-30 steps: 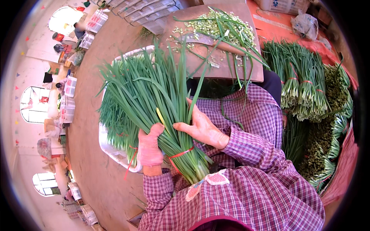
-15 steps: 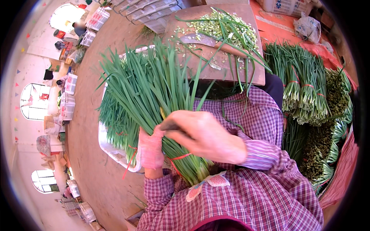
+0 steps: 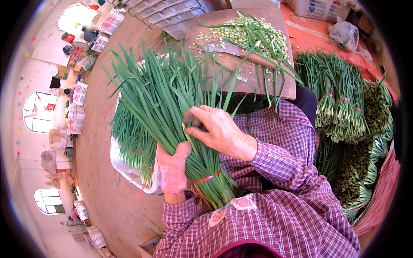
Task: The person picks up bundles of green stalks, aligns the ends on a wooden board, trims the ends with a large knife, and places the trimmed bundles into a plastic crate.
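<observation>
A large bunch of garlic chives lies slanted across my lap, leaf tips up and to the left, stem ends against my checked clothing. A red tie circles its lower part. My left hand, in a pink glove, is closed round the bunch's left side above the tie. Bare, with darkened fingertips, my right hand rests over the middle of the leaves. Its thumb and forefinger pinch at a yellowish leaf among the green ones.
At left stands a white basket of chives. Ahead, a board bears a wooden-handled knife, chopped stem ends and loose leaves. Tied chive bunches are stacked at right beside red sheeting. Crates stand beyond the board.
My right hand has risen slightly up the bunch, away from the left hand, uncovering the gloved thumb. The left hand still grips the bunch.
</observation>
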A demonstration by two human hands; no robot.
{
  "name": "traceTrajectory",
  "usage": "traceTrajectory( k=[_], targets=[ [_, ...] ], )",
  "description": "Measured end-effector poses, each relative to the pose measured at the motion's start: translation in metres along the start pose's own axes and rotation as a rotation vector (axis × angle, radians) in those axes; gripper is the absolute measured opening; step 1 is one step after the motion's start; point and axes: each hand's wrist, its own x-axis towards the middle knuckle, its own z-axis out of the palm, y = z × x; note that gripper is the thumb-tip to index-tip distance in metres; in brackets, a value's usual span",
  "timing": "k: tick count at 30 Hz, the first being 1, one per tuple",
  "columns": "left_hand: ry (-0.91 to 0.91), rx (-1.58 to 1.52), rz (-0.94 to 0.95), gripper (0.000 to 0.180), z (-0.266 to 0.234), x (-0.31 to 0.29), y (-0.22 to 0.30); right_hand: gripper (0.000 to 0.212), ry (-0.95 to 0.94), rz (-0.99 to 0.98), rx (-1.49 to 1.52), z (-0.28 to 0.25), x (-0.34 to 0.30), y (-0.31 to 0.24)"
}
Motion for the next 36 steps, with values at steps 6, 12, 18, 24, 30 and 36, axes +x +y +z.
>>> traceTrajectory(
  k=[6,12,18,24,30,36],
  targets=[
    [0.001,-0.029,0.013,0.052,-0.001,0.003,-0.005,0.017,0.070,-0.043,0.050,0.002,0.000,0.006],
    [0.001,0.011,0.005,0.052,0.000,0.004,-0.005,0.023,0.064,0.050,-0.046,0.008,0.003,-0.002],
    [0.016,0.014,0.019,0.051,0.001,0.005,-0.003,0.020,0.100,0.063,-0.029,0.007,0.002,-0.001],
    [0.033,0.061,0.099,0.035,-0.003,0.016,-0.003,0.020,0.115,-0.332,-0.077,-0.009,-0.010,-0.023],
    [0.005,0.110,0.062,0.026,-0.003,0.024,-0.018,0.018,-0.026,-0.120,0.377,0.005,-0.032,-0.016],
    [0.022,0.054,0.082,0.030,0.001,0.025,-0.018,0.012,-0.151,0.309,0.918,-0.013,-0.044,-0.049]
  ],
)
